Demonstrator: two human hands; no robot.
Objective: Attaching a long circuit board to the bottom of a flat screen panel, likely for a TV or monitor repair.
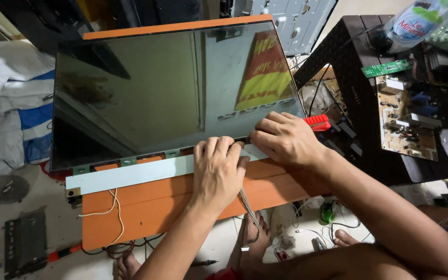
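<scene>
The bare LCD panel (177,93) lay flat on an orange board (151,207) that served as the bench, dark glass facing up and mirroring the room. Along the panel's near edge ran a pale grey strip (141,173) with small green tabs joining it to the glass. The left hand (218,168) was pressed palm down on that strip, fingers (219,148) flat and together, gripping nothing. The right hand (285,137) sat at the panel's near right corner, fingers curled down onto the edge; whether it actually held the red tool (318,123) poking out past it couldn't be told. A loose white wire (114,207) trailed over the board below the strip. Right of the panel, a circuit board (405,124) rested on a dark stool (359,78).
</scene>
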